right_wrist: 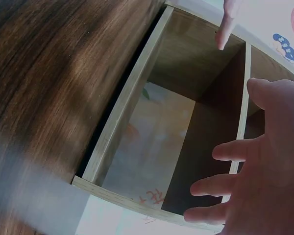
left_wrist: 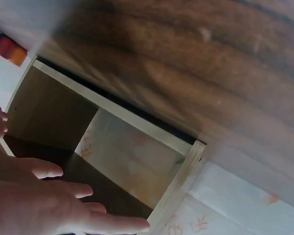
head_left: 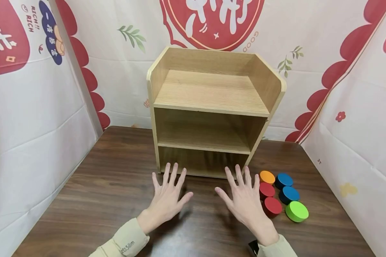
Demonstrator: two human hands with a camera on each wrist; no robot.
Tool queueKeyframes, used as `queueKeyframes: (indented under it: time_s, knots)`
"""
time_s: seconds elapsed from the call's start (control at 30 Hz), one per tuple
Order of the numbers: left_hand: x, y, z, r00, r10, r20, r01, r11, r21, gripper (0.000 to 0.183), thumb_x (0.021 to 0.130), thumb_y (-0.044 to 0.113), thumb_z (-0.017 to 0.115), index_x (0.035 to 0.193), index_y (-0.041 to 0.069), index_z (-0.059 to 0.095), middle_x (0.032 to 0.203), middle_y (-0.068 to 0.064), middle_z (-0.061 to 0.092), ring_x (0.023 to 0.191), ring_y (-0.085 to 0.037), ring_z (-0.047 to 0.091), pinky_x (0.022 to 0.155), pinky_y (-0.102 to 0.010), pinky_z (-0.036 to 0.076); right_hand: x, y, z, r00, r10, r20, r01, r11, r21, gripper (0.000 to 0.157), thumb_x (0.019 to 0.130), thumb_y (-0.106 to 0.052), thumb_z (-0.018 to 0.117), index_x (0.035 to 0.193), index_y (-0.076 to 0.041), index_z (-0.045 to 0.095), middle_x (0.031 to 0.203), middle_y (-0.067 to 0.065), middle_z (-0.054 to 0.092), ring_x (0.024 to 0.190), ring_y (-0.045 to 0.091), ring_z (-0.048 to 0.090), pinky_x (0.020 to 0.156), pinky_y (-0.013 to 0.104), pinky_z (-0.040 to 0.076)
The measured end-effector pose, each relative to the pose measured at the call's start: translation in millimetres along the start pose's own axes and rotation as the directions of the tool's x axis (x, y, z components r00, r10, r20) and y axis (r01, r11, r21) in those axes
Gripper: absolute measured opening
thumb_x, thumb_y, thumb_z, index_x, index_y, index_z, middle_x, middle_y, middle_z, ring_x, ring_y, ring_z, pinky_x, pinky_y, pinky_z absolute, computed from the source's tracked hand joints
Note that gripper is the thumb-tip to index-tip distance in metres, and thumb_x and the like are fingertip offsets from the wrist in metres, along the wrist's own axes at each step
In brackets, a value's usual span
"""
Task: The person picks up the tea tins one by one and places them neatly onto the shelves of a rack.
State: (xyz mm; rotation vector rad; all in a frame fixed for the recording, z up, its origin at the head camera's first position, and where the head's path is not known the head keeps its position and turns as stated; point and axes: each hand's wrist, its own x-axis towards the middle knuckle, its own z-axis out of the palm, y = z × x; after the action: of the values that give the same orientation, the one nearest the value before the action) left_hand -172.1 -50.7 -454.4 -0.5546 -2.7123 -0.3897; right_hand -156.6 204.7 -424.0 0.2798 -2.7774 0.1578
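Note:
Both of my hands reach forward over the table, palms down with fingers spread, and neither holds anything. My left hand (head_left: 167,200) lies before the lower left of a small wooden shelf (head_left: 209,91). Before the shelf's lower right is my right hand (head_left: 245,203), its little finger close to an orange round block (head_left: 267,177). Beside that hand are two red round blocks (head_left: 272,207), two blue ones (head_left: 289,195) and a lime green one (head_left: 297,211). The right wrist view shows the right fingers (right_wrist: 215,186) overlapping the shelf's compartments (right_wrist: 206,142).
The dark wooden table (head_left: 99,192) carries the shelf near its back edge. Printed white cloth (head_left: 115,82) hangs behind and along both sides. A small black object (head_left: 253,246) shows by the right sleeve (head_left: 276,248). The shelf has an upper tray and two lower compartments.

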Motion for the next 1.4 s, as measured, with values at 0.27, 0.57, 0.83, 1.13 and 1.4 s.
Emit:
queueKeyframes:
  time_s: [0.27, 0.57, 0.83, 1.13, 1.4]
  knots:
    - [41.1, -8.3, -40.6, 0.928, 0.061, -0.368, -0.063, 0.998, 0.005, 0.065, 0.085, 0.024, 0.060, 0.144, 0.007, 0.042, 0.156, -0.018, 0.030, 0.147, -0.034, 0.023, 0.107, -0.073, 0.018, -1, 2, -5.6, 0.999, -0.045, -0.013, 0.045, 0.999, 0.021, 0.074, 0.088, -0.061, 0.052, 0.147, -0.017, 0.042, 0.149, 0.020, 0.042, 0.139, 0.042, 0.035, 0.110, 0.064, 0.021]
    - [103.3, -9.7, -105.3, 0.846, 0.120, -0.520, -0.100, 0.993, 0.066, 0.076, 0.080, 0.011, 0.062, 0.150, 0.018, 0.034, 0.161, -0.011, 0.019, 0.151, -0.030, 0.012, 0.105, -0.076, 0.013, -8, 15, -15.4, 0.999, -0.024, -0.033, 0.025, 0.999, 0.037, 0.067, 0.089, -0.051, 0.059, 0.142, -0.011, 0.047, 0.145, 0.021, 0.046, 0.133, 0.042, 0.040, 0.107, 0.062, 0.028]
    - [130.3, -18.5, -130.1, 0.864, 0.071, -0.498, -0.064, 0.997, 0.031, 0.070, 0.081, 0.009, 0.058, 0.147, 0.015, 0.037, 0.158, -0.014, 0.027, 0.151, -0.028, 0.014, 0.105, -0.077, 0.009, -24, 53, -20.7, 0.992, 0.060, -0.112, -0.053, 0.997, 0.061, 0.063, 0.087, -0.042, 0.066, 0.133, -0.001, 0.053, 0.134, 0.027, 0.053, 0.120, 0.046, 0.046, 0.089, 0.064, 0.039]
    - [133.6, -21.5, -132.0, 0.855, 0.092, -0.510, -0.060, 0.995, 0.079, 0.063, 0.081, 0.009, 0.060, 0.141, 0.011, 0.042, 0.146, -0.016, 0.041, 0.141, -0.031, 0.029, 0.105, -0.066, 0.025, -48, 89, -23.2, 0.980, 0.187, -0.063, -0.186, 0.982, 0.022, 0.072, 0.079, -0.041, 0.074, 0.125, 0.010, 0.054, 0.120, 0.033, 0.056, 0.101, 0.050, 0.050, 0.079, 0.062, 0.045]
    - [135.0, -22.0, -127.5, 0.845, 0.103, -0.525, -0.064, 0.994, 0.092, 0.066, 0.078, 0.008, 0.062, 0.141, 0.010, 0.041, 0.145, -0.016, 0.041, 0.140, -0.031, 0.030, 0.105, -0.066, 0.025, -57, 99, -16.4, 0.959, 0.268, 0.089, -0.271, 0.962, 0.026, 0.088, 0.073, -0.045, 0.078, 0.125, 0.018, 0.047, 0.115, 0.036, 0.052, 0.098, 0.049, 0.051, 0.070, 0.057, 0.053]
